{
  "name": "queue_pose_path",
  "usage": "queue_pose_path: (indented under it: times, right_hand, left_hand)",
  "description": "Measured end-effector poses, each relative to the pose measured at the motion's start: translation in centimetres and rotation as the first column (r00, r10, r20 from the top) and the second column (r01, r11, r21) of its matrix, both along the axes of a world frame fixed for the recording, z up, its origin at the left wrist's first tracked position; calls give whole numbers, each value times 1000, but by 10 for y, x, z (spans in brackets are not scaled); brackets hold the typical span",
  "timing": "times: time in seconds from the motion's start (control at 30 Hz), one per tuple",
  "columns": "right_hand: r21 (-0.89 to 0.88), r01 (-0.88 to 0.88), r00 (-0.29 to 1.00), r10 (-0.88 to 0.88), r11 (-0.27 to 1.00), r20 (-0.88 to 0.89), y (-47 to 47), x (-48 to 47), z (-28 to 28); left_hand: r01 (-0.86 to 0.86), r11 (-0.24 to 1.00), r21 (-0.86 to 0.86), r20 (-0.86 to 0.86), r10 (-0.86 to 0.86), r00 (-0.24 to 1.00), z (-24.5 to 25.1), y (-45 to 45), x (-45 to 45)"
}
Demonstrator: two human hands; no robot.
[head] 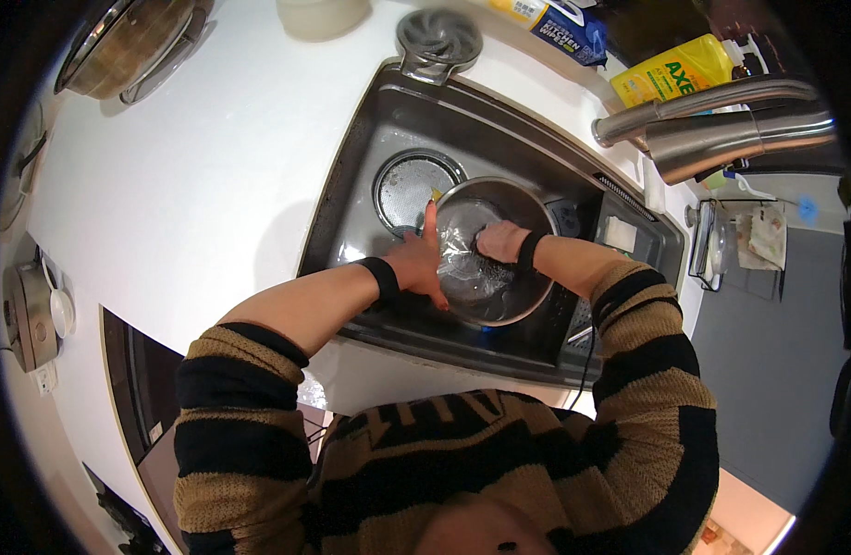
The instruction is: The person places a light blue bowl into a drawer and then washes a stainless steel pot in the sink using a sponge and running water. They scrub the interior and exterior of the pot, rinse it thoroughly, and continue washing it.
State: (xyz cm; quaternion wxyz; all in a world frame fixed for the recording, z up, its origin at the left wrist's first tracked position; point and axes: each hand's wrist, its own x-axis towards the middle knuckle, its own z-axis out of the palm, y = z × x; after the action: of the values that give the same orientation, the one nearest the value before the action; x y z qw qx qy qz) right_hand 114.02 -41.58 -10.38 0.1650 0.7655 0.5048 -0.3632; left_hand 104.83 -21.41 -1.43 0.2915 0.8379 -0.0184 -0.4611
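A round metal pot (536, 208) stands in the dark sink basin (411, 114), with some water and shiny wet reflections inside. My left hand (418, 263) spreads along the pot's left rim, thumb and fingers wide apart, bracing it. Down inside the pot, my right hand (500, 241) is curled against the bottom. Dark, mottled patches show around its fingers; whether it grips a scourer is hidden. Left of the pot sits a large round drain strainer (415, 187), partly covered by the pot and my left hand. A small yellow-green scrap (436, 195) lies near my left fingertip.
A metal faucet (710, 135) reaches in from the right, near a yellow AXE dish soap bottle (675, 73) and a kitchen wipes pack (564, 31). A glass rinser (439, 41) stands at the sink's far corner. A pale sponge (620, 234) lies in the side basin.
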Motion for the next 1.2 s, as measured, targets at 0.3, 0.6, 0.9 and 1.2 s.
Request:
queue_pose_path:
  times: [0.3, 0.6, 0.9, 1.2]
  right_hand:
    - [-197, 283, 908, -328, 939, -259, 8, 10, 2]
    - [-99, 184, 960, -200, 978, -194, 4, 1, -18]
    - [-83, 191, 894, -208, 978, -398, -47, -17, 40]
    - [-73, 331, 778, -316, 941, -544, -27, -55, 43]
  left_hand:
    - [52, 999, 6, 17, -52, 998, -1, 2, 2]
    - [7, 996, -86, 140, 6, 990, -8, 7, 16]
    - [-19, 972, 235, 163, -20, 986, 12, 8, 35]
    - [-288, 954, 87, -130, 297, 946, -2, 35, 13]
